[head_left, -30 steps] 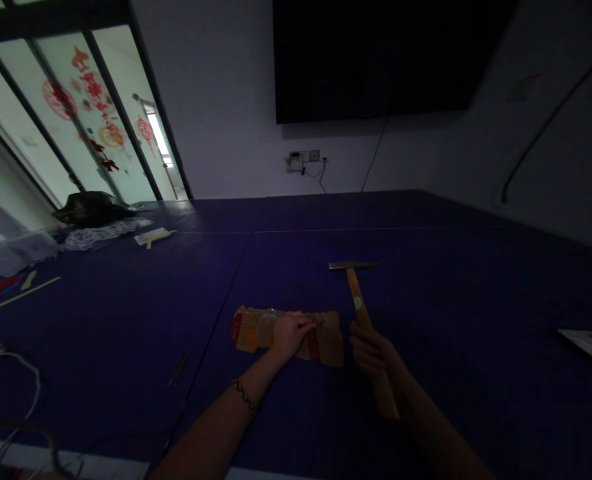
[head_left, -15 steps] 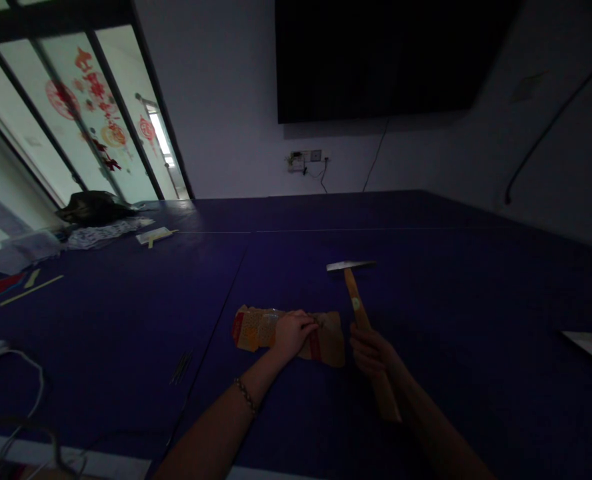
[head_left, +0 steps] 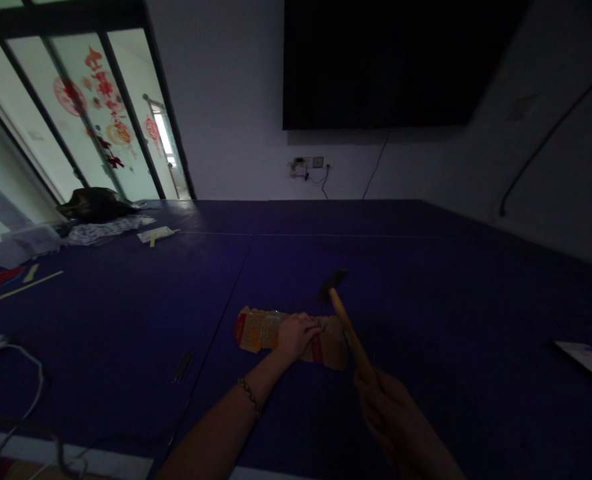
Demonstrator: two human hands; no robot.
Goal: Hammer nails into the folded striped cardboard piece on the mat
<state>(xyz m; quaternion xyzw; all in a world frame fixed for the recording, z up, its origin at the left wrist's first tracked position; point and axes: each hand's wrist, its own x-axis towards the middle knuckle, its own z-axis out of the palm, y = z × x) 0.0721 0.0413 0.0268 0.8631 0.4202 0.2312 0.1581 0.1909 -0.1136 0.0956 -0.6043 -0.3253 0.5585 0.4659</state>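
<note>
A hammer (head_left: 352,332) with a wooden handle and a dark metal head is gripped by my right hand (head_left: 393,407), low on the handle. The head is raised and tilted just beyond the right part of a flattened piece of brown cardboard (head_left: 335,343) with red and orange print. My left hand (head_left: 299,335) rests on that cardboard with thumb and fingers pinched together near its right half. Whatever sits between those fingertips is too small and dark to make out. Several thin metal nails or rods (head_left: 183,367) lie to the left of the cardboard.
The dark blue table (head_left: 296,260) reaches back to the wall. White cables (head_left: 39,373) run along the left. A black bag (head_left: 93,203), papers (head_left: 103,230) and yellow strips (head_left: 31,285) lie at the far left. A flat pale-topped object (head_left: 589,360) is at the right.
My right hand has moved nearer to me and turned, and the hammer's head has swung left and down towards the cardboard. My left hand stays on the cardboard. The view has shifted slightly.
</note>
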